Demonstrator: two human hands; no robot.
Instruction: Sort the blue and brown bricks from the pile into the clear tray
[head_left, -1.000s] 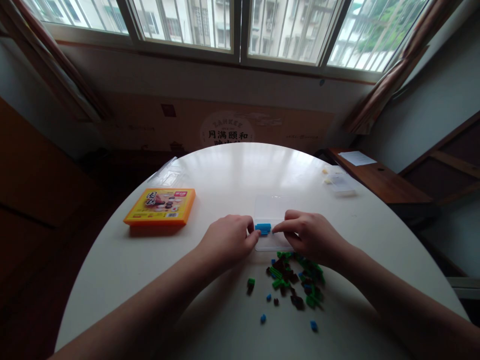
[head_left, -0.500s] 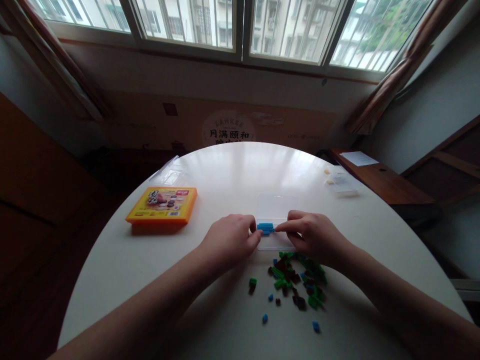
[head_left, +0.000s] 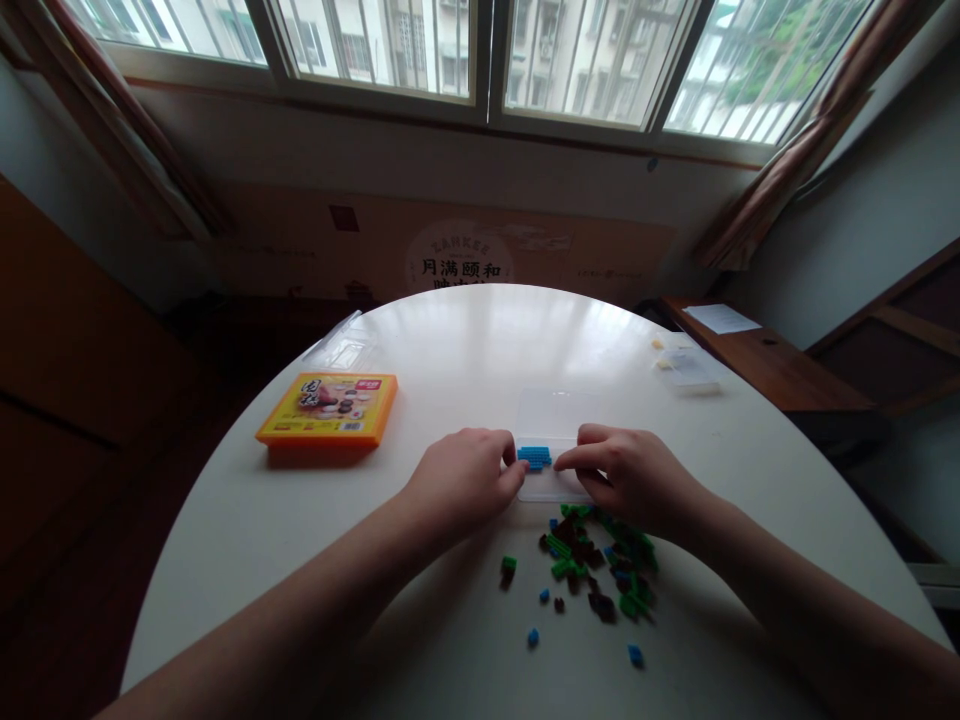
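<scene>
Toy bricks in blue lie in an open clear case between both hands: left hand curled at their edge, pinch unclear; right hand, index stretched clear of thumb, just beside them.

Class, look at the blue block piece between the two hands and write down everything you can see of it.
The blue block piece is bright blue and looks like plastic, with fine ridges or studs in rows and an uneven right end. It lies flat at the left of the near half of a clear, open case. The left hand is at its left end, apparently touching it; the right hand points its index finger towards the right end, a small gap between.
</scene>
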